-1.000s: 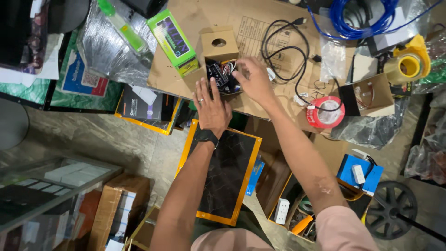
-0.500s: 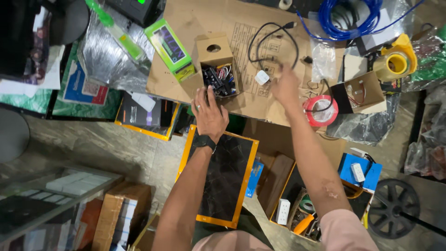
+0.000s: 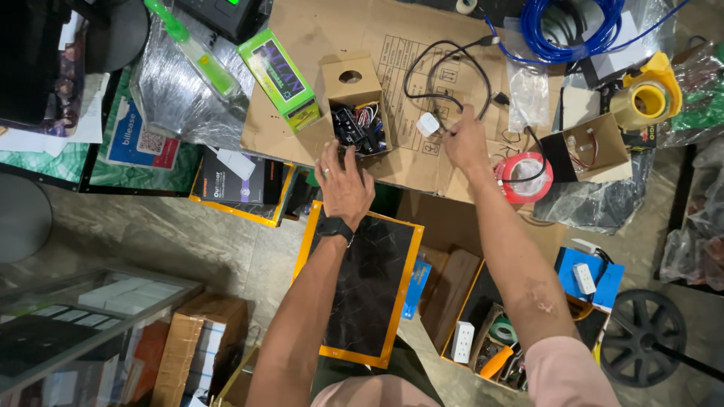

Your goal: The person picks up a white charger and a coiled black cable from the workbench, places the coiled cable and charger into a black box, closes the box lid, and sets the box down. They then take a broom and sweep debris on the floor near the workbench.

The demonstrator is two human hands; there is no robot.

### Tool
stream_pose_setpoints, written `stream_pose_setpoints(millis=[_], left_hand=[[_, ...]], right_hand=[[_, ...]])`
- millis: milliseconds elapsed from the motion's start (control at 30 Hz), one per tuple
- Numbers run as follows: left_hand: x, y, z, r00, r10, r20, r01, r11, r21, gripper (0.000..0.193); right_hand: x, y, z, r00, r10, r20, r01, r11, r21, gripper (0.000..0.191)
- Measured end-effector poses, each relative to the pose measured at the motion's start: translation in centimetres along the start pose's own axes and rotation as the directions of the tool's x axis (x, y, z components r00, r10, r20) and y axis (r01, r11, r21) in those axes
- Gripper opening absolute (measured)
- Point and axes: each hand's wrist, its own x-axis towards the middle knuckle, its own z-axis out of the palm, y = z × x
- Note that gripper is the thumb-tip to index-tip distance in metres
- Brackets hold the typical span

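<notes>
Head view shows the left hand (image 3: 345, 183) spread open, steadying the small cardboard box (image 3: 354, 105) at the cardboard sheet's (image 3: 317, 45) near edge; the right hand (image 3: 465, 141) pinches the black cable (image 3: 445, 71) beside the white plug (image 3: 428, 124) near the sheet's middle.

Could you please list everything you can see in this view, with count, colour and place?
Small cardboard box: one, brown, open, wires inside, centre.
White plug: one, on black cable.
Green box: one, left of the small box.
Red tape roll: one, right.
Blue cable coil: one, top right.
Yellow tape dispenser: one, far right.
Dark panel: one, orange-edged, below.
Left hand: on the small box's near edge, wearing a watch.
Right hand: beside the plug, on its cable.
</notes>
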Motion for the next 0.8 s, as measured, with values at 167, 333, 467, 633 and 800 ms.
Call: stream_pose_setpoints(millis=[167,333,467,633,800], left_hand=[[-0.2,-0.2,-0.5,0.999,-0.001,0.034,0.002,1.0,-0.028,0.055],[-0.3,-0.5,-0.8,0.999,0.034,0.018,-0.033,0.999,-0.029,0.055],[-0.7,-0.9,-0.9,0.999,0.042,0.03,-0.041,0.998,-0.053,0.054],[-1.0,-1.4,-0.9,0.999,0.045,0.023,-0.043,0.994,-0.099,0.055],[-1.4,-1.8,-1.2,0.998,0.062,-0.001,-0.062,0.984,-0.165,0.052]], right_hand=[[1.9,-1.6,-1.8,0.941,-0.021,-0.337,0.066,0.99,0.123,0.011],[3.1,-6.0,-7.7,0.921,0.145,-0.362,0.075,0.845,0.53,0.014],[1.3,-9.6,-12.3,0.924,0.111,-0.365,0.148,0.777,0.612,0.02],[-1.1,-11.5,-16.4,0.901,-0.037,-0.432,0.261,0.841,0.473,0.021],[-1.7,-11.5,-18.1,0.908,0.172,-0.383,0.183,0.658,0.73,0.018]])
